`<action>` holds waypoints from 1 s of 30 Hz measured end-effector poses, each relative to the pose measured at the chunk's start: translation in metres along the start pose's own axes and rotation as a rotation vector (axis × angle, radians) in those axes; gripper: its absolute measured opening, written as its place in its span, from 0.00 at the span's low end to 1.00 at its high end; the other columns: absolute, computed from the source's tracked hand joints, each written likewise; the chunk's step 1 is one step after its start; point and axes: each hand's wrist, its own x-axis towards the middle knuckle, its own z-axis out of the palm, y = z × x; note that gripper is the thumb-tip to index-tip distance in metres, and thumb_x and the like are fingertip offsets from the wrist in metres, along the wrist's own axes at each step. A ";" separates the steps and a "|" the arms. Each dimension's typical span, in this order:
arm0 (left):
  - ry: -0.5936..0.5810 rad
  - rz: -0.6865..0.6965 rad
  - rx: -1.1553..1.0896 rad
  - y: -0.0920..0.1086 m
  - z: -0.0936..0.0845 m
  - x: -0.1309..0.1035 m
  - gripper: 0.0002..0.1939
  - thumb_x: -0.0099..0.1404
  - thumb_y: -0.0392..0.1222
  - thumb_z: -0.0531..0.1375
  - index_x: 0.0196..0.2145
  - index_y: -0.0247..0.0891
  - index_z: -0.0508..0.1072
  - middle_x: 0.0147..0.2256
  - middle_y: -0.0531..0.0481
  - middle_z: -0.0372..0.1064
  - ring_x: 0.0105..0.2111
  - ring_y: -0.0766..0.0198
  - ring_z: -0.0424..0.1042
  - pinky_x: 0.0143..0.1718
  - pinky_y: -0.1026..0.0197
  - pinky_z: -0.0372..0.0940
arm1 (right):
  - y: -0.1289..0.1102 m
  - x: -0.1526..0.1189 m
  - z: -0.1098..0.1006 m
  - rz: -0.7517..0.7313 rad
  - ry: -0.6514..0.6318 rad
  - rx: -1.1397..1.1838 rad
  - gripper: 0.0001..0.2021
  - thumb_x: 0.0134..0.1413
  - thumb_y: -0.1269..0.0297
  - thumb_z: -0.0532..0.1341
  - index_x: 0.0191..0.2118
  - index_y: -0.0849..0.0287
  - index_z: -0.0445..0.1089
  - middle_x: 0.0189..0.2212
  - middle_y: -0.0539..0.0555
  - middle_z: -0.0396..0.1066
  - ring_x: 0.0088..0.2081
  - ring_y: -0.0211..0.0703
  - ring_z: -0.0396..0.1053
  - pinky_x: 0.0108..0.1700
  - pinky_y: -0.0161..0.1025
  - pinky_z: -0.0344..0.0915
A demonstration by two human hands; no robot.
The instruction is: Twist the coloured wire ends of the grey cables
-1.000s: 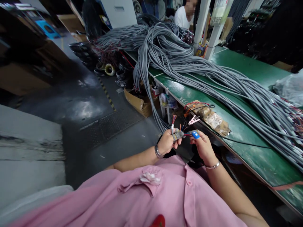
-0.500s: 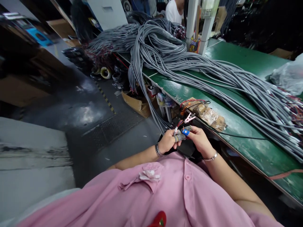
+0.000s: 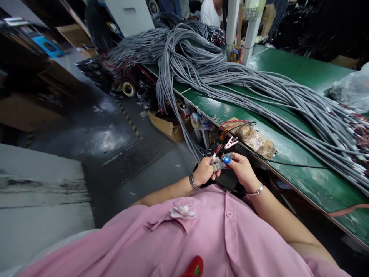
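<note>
At lower centre frame, coloured wires in hand

The left hand gripped the cable end; the right hand seemed pinched on wires, partly hidden. Steady left fingers probably mattered most. Pink clip and counter edge crowded the right; roomier floor lay left.

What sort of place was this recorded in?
Probably a cable workshop: grey cables heaped along a green bench, striped tape on the floor, and coloured wires in the person's left hand.
</note>
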 end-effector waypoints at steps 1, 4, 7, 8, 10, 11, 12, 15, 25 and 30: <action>-0.004 -0.004 -0.001 0.000 0.000 0.000 0.20 0.57 0.54 0.62 0.20 0.34 0.67 0.16 0.53 0.64 0.10 0.75 0.57 0.12 0.69 0.48 | -0.001 0.000 0.000 0.008 -0.010 -0.001 0.13 0.46 0.55 0.68 0.32 0.60 0.75 0.25 0.50 0.71 0.27 0.36 0.64 0.32 0.35 0.62; -0.008 -0.011 0.000 0.000 -0.001 0.000 0.19 0.57 0.53 0.62 0.21 0.34 0.67 0.16 0.54 0.65 0.10 0.75 0.57 0.12 0.70 0.49 | -0.003 0.001 -0.001 0.003 -0.025 -0.013 0.13 0.46 0.55 0.68 0.32 0.60 0.75 0.26 0.50 0.71 0.27 0.36 0.64 0.32 0.35 0.62; -0.010 0.000 0.000 -0.001 -0.001 -0.001 0.19 0.58 0.52 0.62 0.21 0.34 0.67 0.16 0.54 0.64 0.10 0.75 0.57 0.11 0.70 0.49 | -0.004 0.001 0.000 -0.014 -0.022 -0.029 0.13 0.46 0.54 0.67 0.30 0.60 0.74 0.25 0.50 0.71 0.27 0.37 0.64 0.32 0.36 0.63; -0.010 0.005 0.000 -0.001 -0.001 -0.001 0.19 0.58 0.52 0.61 0.21 0.34 0.67 0.16 0.54 0.64 0.10 0.75 0.57 0.11 0.69 0.48 | -0.003 0.001 0.000 -0.018 -0.015 -0.028 0.13 0.46 0.54 0.67 0.30 0.60 0.74 0.25 0.50 0.71 0.27 0.37 0.64 0.32 0.36 0.63; -0.002 0.013 -0.009 -0.001 0.000 -0.001 0.19 0.58 0.52 0.61 0.21 0.33 0.66 0.16 0.54 0.64 0.10 0.75 0.57 0.11 0.69 0.48 | -0.001 0.001 0.002 -0.024 0.009 -0.012 0.13 0.45 0.54 0.68 0.28 0.60 0.73 0.24 0.50 0.70 0.27 0.37 0.64 0.32 0.36 0.62; 0.006 0.016 -0.019 -0.002 0.001 0.000 0.20 0.58 0.53 0.61 0.20 0.33 0.66 0.16 0.54 0.64 0.10 0.75 0.57 0.11 0.69 0.48 | 0.001 0.000 0.003 -0.030 0.029 0.000 0.13 0.45 0.54 0.68 0.28 0.60 0.72 0.24 0.49 0.70 0.26 0.36 0.64 0.32 0.36 0.62; 0.016 0.017 -0.031 -0.002 0.002 0.000 0.20 0.58 0.53 0.61 0.20 0.33 0.66 0.16 0.54 0.64 0.10 0.75 0.57 0.11 0.69 0.48 | 0.002 0.000 0.004 -0.036 0.049 0.013 0.13 0.45 0.54 0.68 0.28 0.60 0.72 0.24 0.49 0.70 0.26 0.36 0.63 0.32 0.36 0.62; 0.040 0.011 -0.067 -0.003 0.001 0.001 0.20 0.57 0.54 0.62 0.21 0.33 0.66 0.16 0.55 0.64 0.10 0.76 0.56 0.11 0.70 0.47 | 0.007 0.000 0.004 -0.047 0.074 0.053 0.12 0.45 0.55 0.68 0.29 0.59 0.72 0.24 0.48 0.70 0.26 0.35 0.63 0.32 0.35 0.61; -0.091 -0.111 -0.214 0.005 -0.017 0.008 0.19 0.53 0.53 0.65 0.26 0.32 0.70 0.14 0.54 0.64 0.08 0.75 0.54 0.09 0.70 0.44 | 0.019 0.027 -0.033 0.124 0.117 0.414 0.22 0.49 0.42 0.61 0.34 0.58 0.73 0.27 0.50 0.71 0.23 0.32 0.61 0.28 0.34 0.65; -0.140 -0.141 -0.241 0.013 -0.020 0.019 0.19 0.53 0.53 0.65 0.27 0.31 0.71 0.13 0.55 0.63 0.08 0.75 0.54 0.09 0.70 0.44 | 0.012 0.041 -0.020 0.017 0.048 0.328 0.22 0.51 0.42 0.60 0.34 0.58 0.74 0.27 0.51 0.72 0.23 0.32 0.61 0.27 0.33 0.63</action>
